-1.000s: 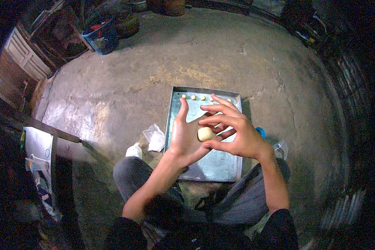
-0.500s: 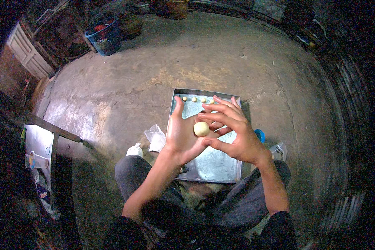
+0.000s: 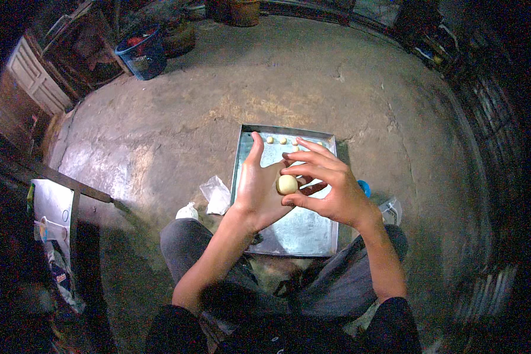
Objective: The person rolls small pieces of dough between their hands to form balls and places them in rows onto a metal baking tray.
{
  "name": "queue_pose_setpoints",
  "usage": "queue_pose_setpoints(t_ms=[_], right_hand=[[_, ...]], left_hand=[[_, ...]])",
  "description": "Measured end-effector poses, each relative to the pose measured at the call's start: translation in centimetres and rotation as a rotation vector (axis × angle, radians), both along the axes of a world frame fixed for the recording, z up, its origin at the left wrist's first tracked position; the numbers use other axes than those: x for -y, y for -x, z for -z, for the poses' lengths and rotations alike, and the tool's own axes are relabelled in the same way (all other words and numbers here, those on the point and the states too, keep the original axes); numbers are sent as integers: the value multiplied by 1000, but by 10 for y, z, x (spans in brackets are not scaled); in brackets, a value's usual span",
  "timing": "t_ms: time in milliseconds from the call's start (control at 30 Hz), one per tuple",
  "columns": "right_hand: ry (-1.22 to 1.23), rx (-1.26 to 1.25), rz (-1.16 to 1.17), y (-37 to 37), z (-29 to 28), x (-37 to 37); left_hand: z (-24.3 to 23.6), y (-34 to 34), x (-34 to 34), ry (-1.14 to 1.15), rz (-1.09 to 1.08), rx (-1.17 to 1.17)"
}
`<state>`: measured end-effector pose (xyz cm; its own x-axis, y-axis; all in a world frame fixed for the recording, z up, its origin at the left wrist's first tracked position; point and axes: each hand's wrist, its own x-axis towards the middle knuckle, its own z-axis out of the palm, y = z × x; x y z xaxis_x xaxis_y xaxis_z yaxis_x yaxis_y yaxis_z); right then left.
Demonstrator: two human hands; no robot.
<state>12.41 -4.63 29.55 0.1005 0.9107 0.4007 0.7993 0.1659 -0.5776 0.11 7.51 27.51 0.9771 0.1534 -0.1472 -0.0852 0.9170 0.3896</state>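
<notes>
A pale, smooth dough ball (image 3: 287, 184) sits against the palm of my left hand (image 3: 259, 189). That hand is turned palm up and flat, its thumb stretched away. Its fingers are partly hidden behind my right hand (image 3: 336, 192). The right thumb and fingertips curve around the ball from the right, the thumb below it and a finger above. Beneath both hands lies a shallow metal tray (image 3: 289, 236). Along its far edge rests a row of small pale balls (image 3: 283, 141), some covered by my right fingers.
My bent knees flank the tray on the concrete floor (image 3: 177, 118). Left of it are a clear plastic bag (image 3: 216, 196) and a white bundle (image 3: 187, 211). A blue round item (image 3: 364, 189) and another clear bag (image 3: 391, 210) lie right. A blue bucket (image 3: 144, 59) stands far left.
The right thumb and fingers have closed in around the dough ball, which looks slightly turned and rounder. The tray has shifted a little left in view.
</notes>
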Motion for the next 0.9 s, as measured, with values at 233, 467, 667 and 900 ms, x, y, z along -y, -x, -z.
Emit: queue_pose_setpoints(t_ms=[233,467,667,900], right_hand=[[14,14,20,1,7,-2],[-58,-24,-2,3,8,-6],[-31,-152,-37,-5,12,-10],[5,-131,-72,-19,-10,-16]], left_hand=[[9,-3,-2,51,-5,-72],[5,0,-3,31,-2,-14],[3,-4,-3,58,7,2],[-3,-15,-5,207,2,52]])
